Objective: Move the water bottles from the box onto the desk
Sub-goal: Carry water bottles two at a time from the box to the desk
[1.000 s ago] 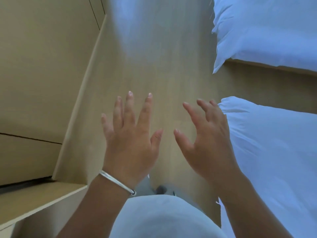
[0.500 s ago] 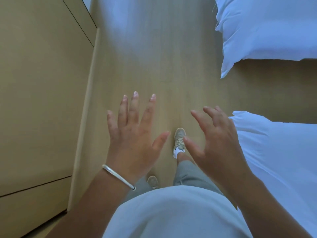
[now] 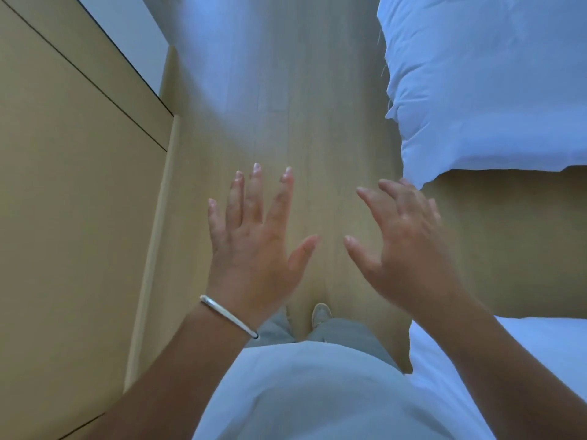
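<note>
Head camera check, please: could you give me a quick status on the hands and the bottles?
Left hand open, empty. Right hand open, empty. No bottles, box or desk in view. Bare floor ahead; white bedding on the right.

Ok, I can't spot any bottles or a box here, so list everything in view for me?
floor: one, light wood, down the middle.
cabinet fronts: tan panels with dark seams, along the left.
beds: two, white bedding, upper right and lower right, floor between them.
bottles, box, desk: none in view.
bracelet: one, silver, on the left wrist.
shoe: one tip showing, pale, below the hands.
shirt: light, bottom centre.
hands: left hand and right hand, open, empty, held over the floor.
</note>
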